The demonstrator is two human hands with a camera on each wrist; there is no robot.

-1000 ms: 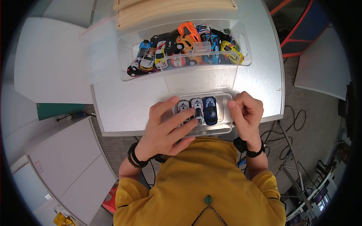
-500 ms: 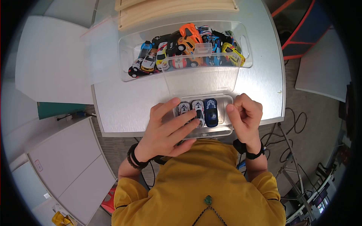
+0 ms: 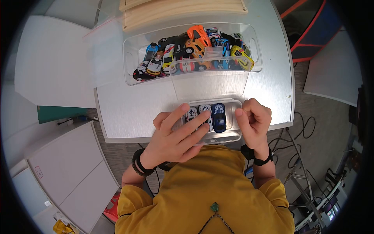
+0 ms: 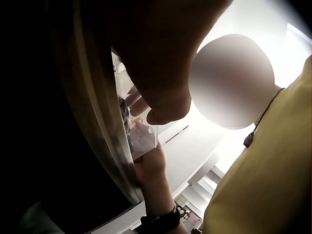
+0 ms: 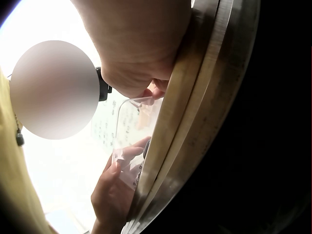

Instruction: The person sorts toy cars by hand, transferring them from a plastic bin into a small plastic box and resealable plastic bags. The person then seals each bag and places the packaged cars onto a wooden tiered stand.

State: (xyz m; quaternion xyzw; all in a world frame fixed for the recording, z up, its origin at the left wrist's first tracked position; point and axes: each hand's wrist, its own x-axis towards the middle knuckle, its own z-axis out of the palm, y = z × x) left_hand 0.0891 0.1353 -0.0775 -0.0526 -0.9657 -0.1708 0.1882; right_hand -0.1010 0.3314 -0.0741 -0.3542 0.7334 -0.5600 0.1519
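Observation:
A small clear plastic box (image 3: 233,132) stands at the table's near edge with its lid (image 3: 212,86) swung back. Three toy cars lie side by side in it: a white patterned car (image 3: 191,112) at the left, another white patterned car (image 3: 205,108) in the middle, and a dark blue car (image 3: 219,119) at the right. My left hand (image 3: 173,134) spreads over the left half, fingertips on the white cars and partly hiding them, thumb by the front wall. My right hand (image 3: 255,123) pinches the box's right rim, its other fingers curled.
Behind the lid, a long clear bin (image 3: 130,58) holds many mixed toy cars (image 3: 198,46). At the back lies a wooden board (image 3: 183,13). A clear plastic bag (image 3: 102,54) lies at the left, beside a white panel (image 3: 54,62).
My left hand has shifted slightly right, its fingertips sliding farther over the middle white car. The right hand stays at the box's right rim.

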